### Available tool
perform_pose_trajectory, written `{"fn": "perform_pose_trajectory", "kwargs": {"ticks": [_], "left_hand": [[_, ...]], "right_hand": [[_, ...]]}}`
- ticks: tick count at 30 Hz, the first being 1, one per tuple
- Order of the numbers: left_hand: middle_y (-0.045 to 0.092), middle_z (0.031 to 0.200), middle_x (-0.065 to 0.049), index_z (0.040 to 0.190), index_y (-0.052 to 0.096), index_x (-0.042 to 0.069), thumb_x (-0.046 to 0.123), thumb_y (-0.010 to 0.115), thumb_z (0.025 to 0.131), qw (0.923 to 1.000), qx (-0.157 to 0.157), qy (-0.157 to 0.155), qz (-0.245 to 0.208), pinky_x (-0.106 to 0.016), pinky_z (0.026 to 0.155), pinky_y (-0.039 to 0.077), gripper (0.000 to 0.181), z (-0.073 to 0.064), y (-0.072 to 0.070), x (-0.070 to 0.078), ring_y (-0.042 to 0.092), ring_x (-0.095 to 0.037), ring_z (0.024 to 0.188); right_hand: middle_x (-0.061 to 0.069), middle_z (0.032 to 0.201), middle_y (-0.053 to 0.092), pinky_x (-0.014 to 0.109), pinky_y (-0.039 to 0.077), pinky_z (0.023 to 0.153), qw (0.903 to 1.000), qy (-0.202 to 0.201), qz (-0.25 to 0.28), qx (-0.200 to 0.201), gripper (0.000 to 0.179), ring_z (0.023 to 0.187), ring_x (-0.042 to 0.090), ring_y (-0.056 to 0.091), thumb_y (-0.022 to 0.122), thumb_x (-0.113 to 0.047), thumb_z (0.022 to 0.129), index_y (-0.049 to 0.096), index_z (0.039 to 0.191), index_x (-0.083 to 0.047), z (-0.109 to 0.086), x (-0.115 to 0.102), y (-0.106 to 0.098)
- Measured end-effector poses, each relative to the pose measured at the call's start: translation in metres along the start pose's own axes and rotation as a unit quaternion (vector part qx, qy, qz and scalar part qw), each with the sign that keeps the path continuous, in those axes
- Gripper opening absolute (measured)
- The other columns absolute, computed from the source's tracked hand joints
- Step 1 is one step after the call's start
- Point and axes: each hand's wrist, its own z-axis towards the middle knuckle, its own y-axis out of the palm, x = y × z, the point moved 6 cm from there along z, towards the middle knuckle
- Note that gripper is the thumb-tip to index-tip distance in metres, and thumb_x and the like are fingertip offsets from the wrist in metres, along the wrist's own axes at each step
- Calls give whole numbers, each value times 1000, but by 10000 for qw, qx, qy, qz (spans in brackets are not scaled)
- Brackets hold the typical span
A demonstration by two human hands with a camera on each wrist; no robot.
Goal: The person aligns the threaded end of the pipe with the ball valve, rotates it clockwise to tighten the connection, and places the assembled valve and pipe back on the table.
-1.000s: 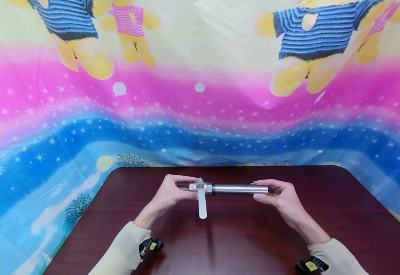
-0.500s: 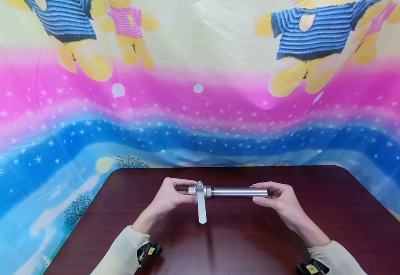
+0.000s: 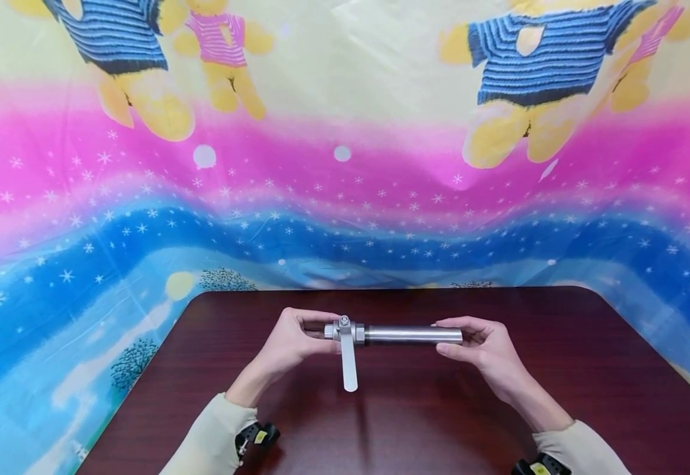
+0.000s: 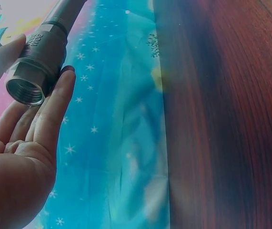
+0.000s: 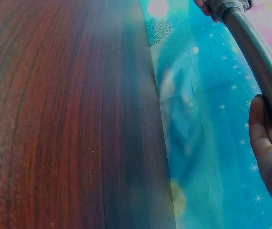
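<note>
My left hand point(image 3: 288, 340) pinches a metal ball valve point(image 3: 334, 331) between thumb and fingers. Its flat lever handle point(image 3: 349, 366) points toward me. In the left wrist view the threaded open end of the ball valve point(image 4: 39, 64) faces the palm of my left hand point(image 4: 26, 157). A straight steel pipe point(image 3: 413, 334) joins the valve's right side, and the two lie in one level line above the table. At the pipe's free end, my right hand point(image 3: 487, 349) pinches it with thumb and fingers. The right wrist view shows the pipe point(image 5: 255, 57) across the fingers of my right hand point(image 5: 271, 148).
A dark red-brown wooden table point(image 3: 416, 422) with rounded far corners lies beneath both hands. Behind it hangs a patterned cloth point(image 3: 345, 198) with snowflakes and bears. Each sleeve has a black wrist device near the cuff, such as the left one point(image 3: 256, 437).
Both hands have lowered slightly with the valve and pipe, mostly in the first half second. The lever's end sits a little lower in view. Both grips stay the same.
</note>
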Motion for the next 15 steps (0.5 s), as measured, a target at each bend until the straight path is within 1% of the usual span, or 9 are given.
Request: {"fn": "perform_pose_trajectory", "kwargs": {"ticks": [4,11,15], "left_hand": [[78,102,-17,124,74,-7,-4,86,78,10000,3,8,0,-36,82,63,48,0,1,0,78,-25,89],[78,103,-17,125,74,-7,-4,86,78,10000,10,-35,31,-35,82,62,49,0,1,-2,77,-25,90],[78,103,-18,125,74,-7,-5,86,78,10000,-14,-6,-7,-36,82,62,48,0,2,-4,77,-25,91]], "right_hand": [[6,104,77,24,58,73,10000,-4,16,-7,43,85,13,70,84,10,82,70,123,12,-1,0,0],[6,103,77,24,57,72,10000,27,-15,-14,40,84,12,69,84,9,82,74,121,8,-1,2,-1],[6,102,77,24,57,71,10000,37,-38,-31,39,83,12,69,84,9,82,74,120,6,-2,3,-2]]}}
